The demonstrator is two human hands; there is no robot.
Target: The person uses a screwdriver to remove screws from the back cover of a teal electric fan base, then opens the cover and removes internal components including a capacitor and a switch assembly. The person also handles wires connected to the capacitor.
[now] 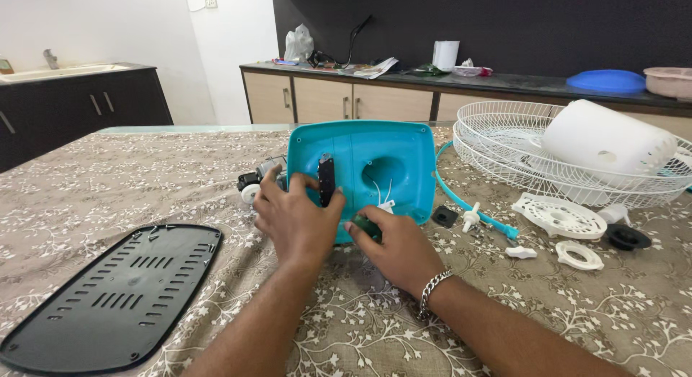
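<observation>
A turquoise plastic fan base [371,164] lies upturned on the patterned tablecloth, its hollow inside facing me, with white wires and a dark switch strip inside. My left hand [295,218] rests on its near left edge, fingers by the dark strip [326,179]. At the near edge, my right hand [396,249], a chain bracelet on the wrist, pinches a small dark green part [366,225]. A small motor-like piece [254,181] sits just left of the base.
A black vented bottom plate [119,298] lies at the left. White wire fan guards [519,143] with a white motor cover [605,139] sit at the right, with a turquoise tube [461,200], white rings and small black parts nearby. Cabinets and a counter stand behind.
</observation>
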